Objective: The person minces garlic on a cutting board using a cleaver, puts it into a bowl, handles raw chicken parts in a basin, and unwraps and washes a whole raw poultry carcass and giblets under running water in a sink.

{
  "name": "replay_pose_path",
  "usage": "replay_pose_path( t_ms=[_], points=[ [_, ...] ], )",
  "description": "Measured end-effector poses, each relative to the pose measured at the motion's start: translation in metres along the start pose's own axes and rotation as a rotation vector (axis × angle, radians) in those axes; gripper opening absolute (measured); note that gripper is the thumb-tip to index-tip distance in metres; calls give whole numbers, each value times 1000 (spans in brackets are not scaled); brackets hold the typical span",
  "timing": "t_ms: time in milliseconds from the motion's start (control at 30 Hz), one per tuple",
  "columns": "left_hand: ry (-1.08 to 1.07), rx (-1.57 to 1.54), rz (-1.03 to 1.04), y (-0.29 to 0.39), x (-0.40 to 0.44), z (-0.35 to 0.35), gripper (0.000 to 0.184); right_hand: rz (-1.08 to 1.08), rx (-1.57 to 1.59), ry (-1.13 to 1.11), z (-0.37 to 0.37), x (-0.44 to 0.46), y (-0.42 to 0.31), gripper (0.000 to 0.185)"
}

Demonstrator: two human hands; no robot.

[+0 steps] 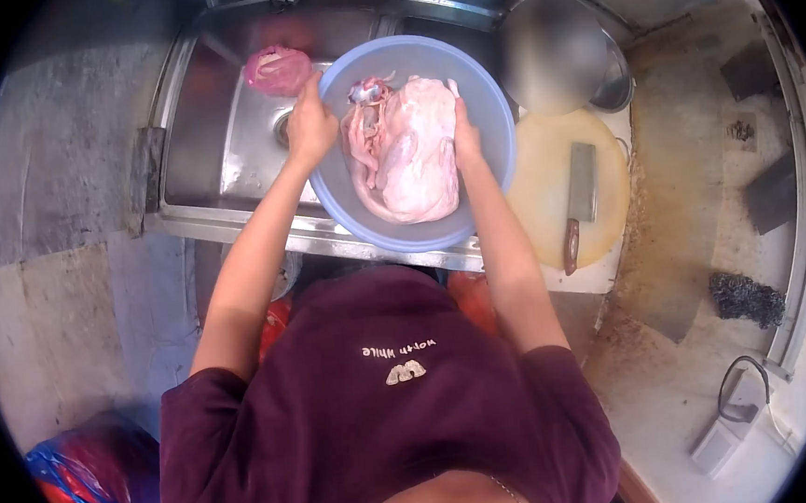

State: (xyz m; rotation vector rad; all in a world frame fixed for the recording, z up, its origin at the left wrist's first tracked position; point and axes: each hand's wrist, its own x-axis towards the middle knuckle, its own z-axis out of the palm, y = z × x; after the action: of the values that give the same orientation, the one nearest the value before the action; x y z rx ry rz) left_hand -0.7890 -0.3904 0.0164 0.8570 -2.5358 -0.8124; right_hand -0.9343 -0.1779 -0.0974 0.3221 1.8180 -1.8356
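A blue plastic basin [505, 184] rests over the front edge of the sink and holds a whole plucked bird [419, 152]. The bird is pale and lies on its side or back, I cannot tell which. Along its left side lie pinkish giblets [368, 92] and what looks like the long neck. My left hand [312, 122] is closed on the basin's left rim. Inside the basin, my right hand [466, 137] is against the bird's right side, its fingers partly hidden behind it and seemingly gripping it.
The steel sink [244, 146] has a pink bundle [278, 70] in it. To the right, a cleaver [581, 188] lies on a round cutting board [531, 149]. Farther right are a dark scouring pad [747, 297] and a white box [729, 434] with a cord.
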Motion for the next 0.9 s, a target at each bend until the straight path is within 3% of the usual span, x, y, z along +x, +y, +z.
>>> replay_pose_path(
  t_ms=[300, 500, 700, 900],
  points=[
    [-69, -15, 13, 5, 64, 18, 53, -92, -552, 125, -7, 25, -56, 87],
    [-100, -30, -22, 7, 87, 29, 52, -123, -501, 149, -8, 53, -56, 86],
    [-83, -34, 6, 9, 84, 27, 50, -138, -701, 222, 1, 25, -80, 86],
    [-87, -12, 12, 15, 83, 22, 50, -291, -866, 156, -9, 57, -74, 71]
  ],
)
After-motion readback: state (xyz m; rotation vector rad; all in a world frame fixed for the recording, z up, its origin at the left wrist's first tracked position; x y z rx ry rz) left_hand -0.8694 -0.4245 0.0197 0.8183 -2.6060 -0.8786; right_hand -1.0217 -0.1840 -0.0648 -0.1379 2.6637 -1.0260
